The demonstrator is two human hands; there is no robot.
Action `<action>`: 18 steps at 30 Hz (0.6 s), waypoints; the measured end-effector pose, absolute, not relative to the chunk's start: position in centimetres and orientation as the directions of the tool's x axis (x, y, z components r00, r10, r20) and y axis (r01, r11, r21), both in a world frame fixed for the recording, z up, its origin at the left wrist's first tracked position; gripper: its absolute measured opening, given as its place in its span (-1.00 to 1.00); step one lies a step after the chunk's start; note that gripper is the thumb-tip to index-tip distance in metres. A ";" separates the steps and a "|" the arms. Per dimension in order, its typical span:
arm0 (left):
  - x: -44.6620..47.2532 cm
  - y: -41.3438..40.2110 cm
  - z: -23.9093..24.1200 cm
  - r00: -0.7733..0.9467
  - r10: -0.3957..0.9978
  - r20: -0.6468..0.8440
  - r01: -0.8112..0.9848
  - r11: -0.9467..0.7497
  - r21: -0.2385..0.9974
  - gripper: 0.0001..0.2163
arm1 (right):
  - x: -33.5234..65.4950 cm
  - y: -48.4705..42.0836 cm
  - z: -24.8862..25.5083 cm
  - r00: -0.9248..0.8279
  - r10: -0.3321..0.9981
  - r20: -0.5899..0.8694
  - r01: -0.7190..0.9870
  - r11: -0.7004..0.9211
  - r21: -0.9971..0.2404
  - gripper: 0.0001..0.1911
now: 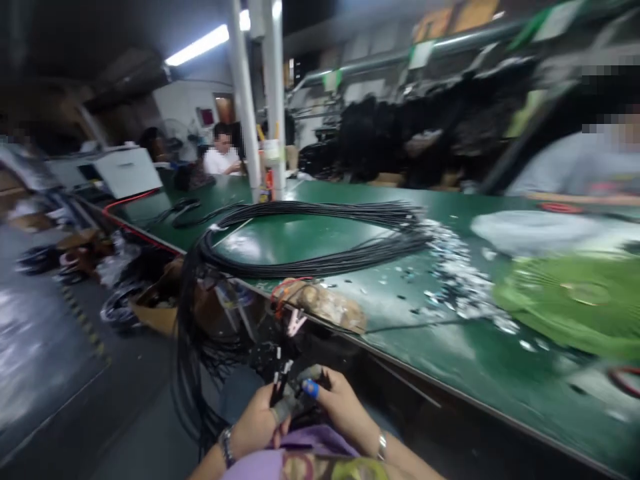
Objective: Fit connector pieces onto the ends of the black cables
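Low in the view, in front of my body, my left hand [257, 415] is closed around several black cables [279, 385] whose ends show white tips. Close by on the right, my right hand [343, 403] is pinched, with blue tape on the thumb and grey covers on some fingers. What it pinches, if anything, is too dark and blurred to make out. A large bundle of long black cables [305, 269] lies looped on the green table [425, 400] and hangs over its edge on the left.
Small clear and silvery pieces [463, 280] are scattered beside a green plastic basket lid or tray [585, 293]. A wrapped block [325, 307] and a pink clip [296, 323] sit at the table edge. A cardboard box [160, 300] stands below. Co-workers sit at the far side and right.
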State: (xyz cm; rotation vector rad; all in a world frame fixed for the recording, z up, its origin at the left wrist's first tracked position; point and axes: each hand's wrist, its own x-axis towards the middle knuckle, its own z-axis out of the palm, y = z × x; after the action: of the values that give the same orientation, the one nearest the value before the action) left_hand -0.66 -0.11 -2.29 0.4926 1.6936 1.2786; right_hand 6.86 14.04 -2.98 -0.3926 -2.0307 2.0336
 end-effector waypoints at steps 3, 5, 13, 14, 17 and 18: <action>-2.1 -0.8 -4.0 -0.411 0.760 -0.504 -0.256 0.435 0.863 -0.46 | 6.4 13.6 -3.4 -0.945 0.309 -0.112 0.053 -0.193 -0.980 -0.48; -2.9 -1.2 -5.1 -0.375 0.805 -0.461 -0.317 0.355 0.879 -0.48 | 6.0 13.4 -4.0 -0.950 0.291 -0.115 0.042 -0.243 -0.969 -0.48; -1.4 -1.4 -2.3 -0.518 0.767 -0.378 -0.292 0.257 0.921 -0.62 | 8.8 14.8 -2.7 -0.934 0.313 -0.172 0.173 -0.023 -0.985 -0.41; -0.8 -1.2 -1.4 -0.567 0.740 -0.362 -0.260 0.256 0.931 -0.62 | 9.7 15.3 -2.1 -0.934 0.312 -0.176 0.190 0.015 -0.982 -0.40; 0.5 -0.9 0.9 -0.668 0.678 -0.308 -0.160 0.273 0.949 -0.63 | 11.6 16.4 -0.3 -0.970 0.222 -0.102 0.143 0.176 -0.974 -0.47; 0.8 -0.8 1.5 -0.693 0.659 -0.293 -0.133 0.283 0.950 -0.63 | 11.9 16.5 0.3 -0.982 0.180 -0.059 0.102 0.238 -0.966 -0.47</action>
State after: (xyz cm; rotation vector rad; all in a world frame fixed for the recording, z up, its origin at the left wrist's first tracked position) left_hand 0.80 -0.82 1.49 0.4722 1.8726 1.4798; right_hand 11.92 16.53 0.30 -0.2754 -2.4206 1.8810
